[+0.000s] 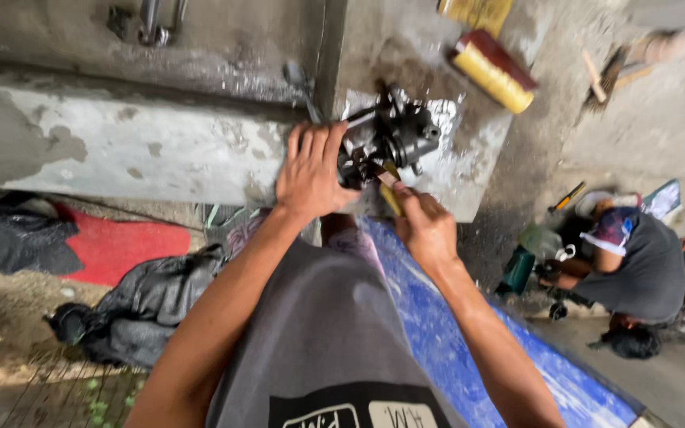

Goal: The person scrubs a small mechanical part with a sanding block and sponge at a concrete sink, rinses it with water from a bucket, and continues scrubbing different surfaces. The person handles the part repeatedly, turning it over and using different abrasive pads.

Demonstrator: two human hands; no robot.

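While concrete ledge [120, 143] bears engine part [386, 135], dusty floor [660, 119]

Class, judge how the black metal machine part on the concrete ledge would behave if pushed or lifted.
The black machine part looks like solid metal, so probably heavy for its size. Its lumpy shape likely will not roll, yet the left hand steadies it, suggesting it may tip. It may be greasy and slippery.

A rough concrete ledge [120, 150] with flaking pale paint is seen above a dirt floor [9, 317]. A red mat [124, 247] and dark cloth [132, 309] are spread below; daylight is diffused throughout.
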